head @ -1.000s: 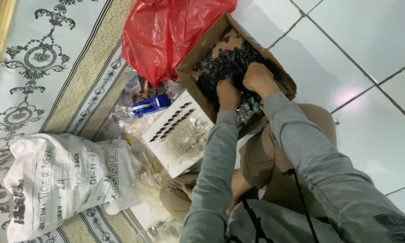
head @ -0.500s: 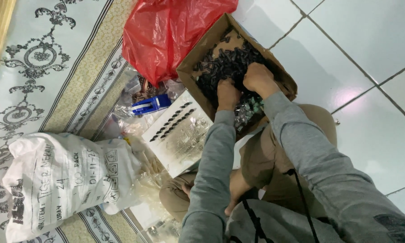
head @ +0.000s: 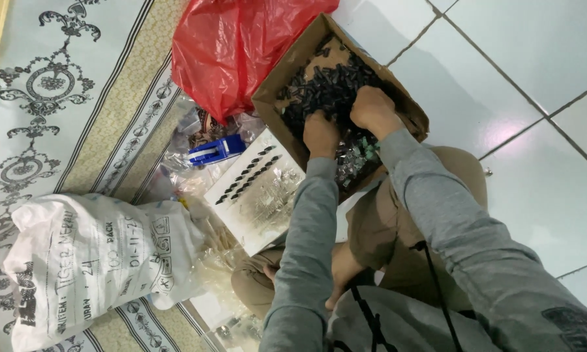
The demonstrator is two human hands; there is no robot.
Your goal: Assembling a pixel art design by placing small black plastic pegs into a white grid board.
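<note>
Both hands are down in one cardboard box (head: 277, 91) that sits on the floor in front of my folded legs. My left hand (head: 321, 134) is near the box's closer wall, knuckles up, fingers curled into the heap of small black parts (head: 326, 88); it looks closed on some of them, though the fingertips are buried and I cannot see what they pinch. My right hand (head: 373, 109) lies just beside it, a little deeper in the box, also bunched into a loose fist over the same heap, wrist bent downward. Both forearms come in side by side in grey sleeves, the left one straighter, the right one angled in from the side.

The black parts are far too many to count. One red plastic bag (head: 241, 45) lies against the box's far side. One white tray (head: 257, 195) rests beside the box, carrying two short rows of black parts (head: 248, 176), roughly ten that I can make out. One small blue object (head: 215, 150) lies just past the tray among crumpled clear bags. One big white sack (head: 91, 261) lies on the patterned mat (head: 52, 98), well apart from the box. White floor tiles (head: 522, 72) are on the other side.
</note>
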